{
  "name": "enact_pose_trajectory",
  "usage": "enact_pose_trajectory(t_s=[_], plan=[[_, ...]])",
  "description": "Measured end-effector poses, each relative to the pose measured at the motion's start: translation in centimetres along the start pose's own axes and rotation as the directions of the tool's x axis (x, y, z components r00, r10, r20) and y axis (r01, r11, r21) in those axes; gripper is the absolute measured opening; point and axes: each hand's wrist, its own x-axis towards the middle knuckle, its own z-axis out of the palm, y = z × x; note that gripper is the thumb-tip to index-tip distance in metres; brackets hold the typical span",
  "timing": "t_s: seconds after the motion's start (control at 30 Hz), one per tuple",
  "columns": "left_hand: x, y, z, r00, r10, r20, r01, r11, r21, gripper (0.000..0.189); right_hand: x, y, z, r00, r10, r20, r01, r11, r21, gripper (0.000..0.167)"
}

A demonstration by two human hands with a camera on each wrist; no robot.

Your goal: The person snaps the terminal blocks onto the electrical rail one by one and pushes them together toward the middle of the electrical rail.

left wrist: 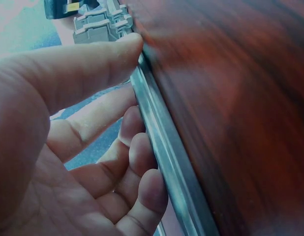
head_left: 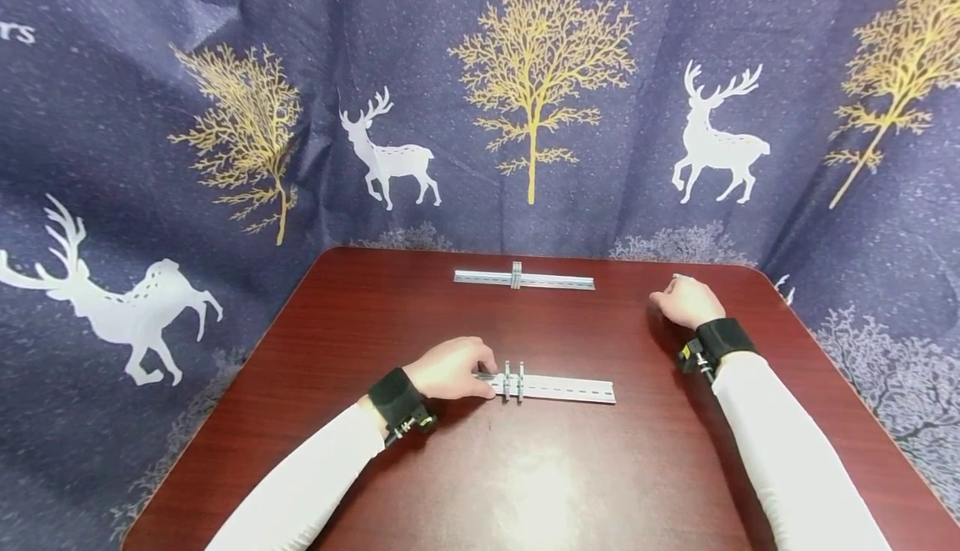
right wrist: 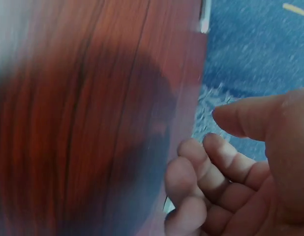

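My left hand (head_left: 450, 368) pinches the left end of a slotted metal DIN rail (head_left: 570, 388) lying across the middle of the table. Two upright metal clips (head_left: 513, 381) sit side by side on this rail, just right of my fingertips. In the left wrist view, the thumb and fingers lie along the rail (left wrist: 167, 147), with the clips (left wrist: 100, 25) beyond the thumb. At the back right, my right hand (head_left: 688, 303) hovers low over the table. Its fingers (right wrist: 181, 177) are loosely curled and the thumb stands apart from them. A small pale piece (head_left: 677, 276) shows just past this hand, mostly hidden.
Farther back lies a second DIN rail (head_left: 558, 282) with a cluster of clips (head_left: 516, 274) near its middle. The reddish-brown table (head_left: 375, 309) has rounded back corners. A dark blue curtain (head_left: 577, 226) with deer and trees hangs close behind it and along both sides.
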Motion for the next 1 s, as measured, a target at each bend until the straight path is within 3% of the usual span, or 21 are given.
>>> enact_pose_trajectory(t_s=[0.37, 0.8, 1.0], plan=[[0.0, -0.2, 0.2, 1.0, -0.009, 0.008, 0.009, 1.0, 0.005, 0.024, 1.7, 3.5, -0.7, 0.999, 0.009, -0.041, -0.011, 0.998, -0.054, 0.04], [0.0, -0.1, -0.1, 1.0, -0.028, 0.006, 0.028, 1.0, 0.013, 0.024, 2.0, 4.7, -1.3, 1.0, 0.023, -0.017, -0.024, 0.997, -0.079, 0.035], [0.0, 0.0, -0.1, 0.999, -0.038, 0.013, 0.038, 0.999, -0.002, 0.025, 2.5, 5.6, -1.1, 0.998, 0.055, 0.008, -0.054, 0.995, -0.085, 0.064]])
